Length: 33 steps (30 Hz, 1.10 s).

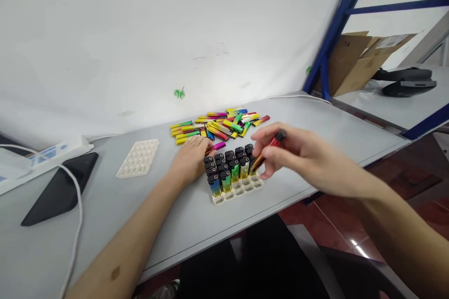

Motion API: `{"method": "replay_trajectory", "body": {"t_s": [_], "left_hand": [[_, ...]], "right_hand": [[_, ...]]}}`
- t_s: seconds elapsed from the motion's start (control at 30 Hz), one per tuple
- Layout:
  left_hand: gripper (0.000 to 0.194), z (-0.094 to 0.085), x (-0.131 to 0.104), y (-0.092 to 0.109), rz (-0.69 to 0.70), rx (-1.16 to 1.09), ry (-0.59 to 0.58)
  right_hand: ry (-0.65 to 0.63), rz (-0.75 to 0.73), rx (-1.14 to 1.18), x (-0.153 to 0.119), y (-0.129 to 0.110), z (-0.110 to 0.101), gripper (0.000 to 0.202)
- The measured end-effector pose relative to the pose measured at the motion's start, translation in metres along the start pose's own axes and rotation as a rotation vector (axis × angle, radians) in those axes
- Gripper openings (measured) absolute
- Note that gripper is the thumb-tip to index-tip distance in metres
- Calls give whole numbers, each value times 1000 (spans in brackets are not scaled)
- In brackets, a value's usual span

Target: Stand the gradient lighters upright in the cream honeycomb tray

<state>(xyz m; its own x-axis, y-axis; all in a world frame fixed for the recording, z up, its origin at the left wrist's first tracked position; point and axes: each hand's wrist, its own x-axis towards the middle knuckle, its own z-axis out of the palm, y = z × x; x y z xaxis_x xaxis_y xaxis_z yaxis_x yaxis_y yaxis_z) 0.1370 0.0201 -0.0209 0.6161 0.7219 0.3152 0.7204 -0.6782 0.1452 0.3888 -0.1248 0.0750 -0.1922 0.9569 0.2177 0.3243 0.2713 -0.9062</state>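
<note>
A cream rack (238,190) stands on the table, with rows of black-topped lighters (226,181) upright in its holes. Several holes along its near side have no lighter in them. My right hand (291,154) grips a red and gold lighter (268,152), tilted over the right end of the rack, its dark top pointing up and right. Behind the rack's left side, my left hand (191,156) has its fingers curled round a purple and red lighter (216,146). Beyond it lies a loose pile of colourful metallic lighters (220,127).
A second cream rack (138,158) lies to the left. Farther left are a black tablet-like device (61,189), a white power strip (59,154) and a white cable (79,205). A white wall backs the table; blue shelving (324,56) and a cardboard box (361,65) stand right.
</note>
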Motion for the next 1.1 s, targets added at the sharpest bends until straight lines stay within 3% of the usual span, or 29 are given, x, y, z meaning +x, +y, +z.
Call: {"method": "replay_trajectory", "body": {"t_s": [0.2, 0.37, 0.57, 0.77, 0.9, 1.1], "left_hand": [[30, 5, 2, -4, 57, 48, 26], [30, 4, 1, -5, 76, 52, 2], [31, 0, 0, -2, 86, 40, 0], [31, -1, 1, -1, 80, 12, -19], [29, 0, 0, -2, 87, 5, -7], [27, -2, 1, 2, 28, -119, 52]], "right_hand": [[2, -226, -266, -7, 22, 40, 13], [46, -309, -490, -7, 42, 54, 19], [61, -242, -611, -10, 48, 54, 25], [70, -368, -794, -9, 49, 55, 6], [139, -395, -930, -11, 39, 60, 19], [296, -415, -753, 11, 27, 40, 23]]}}
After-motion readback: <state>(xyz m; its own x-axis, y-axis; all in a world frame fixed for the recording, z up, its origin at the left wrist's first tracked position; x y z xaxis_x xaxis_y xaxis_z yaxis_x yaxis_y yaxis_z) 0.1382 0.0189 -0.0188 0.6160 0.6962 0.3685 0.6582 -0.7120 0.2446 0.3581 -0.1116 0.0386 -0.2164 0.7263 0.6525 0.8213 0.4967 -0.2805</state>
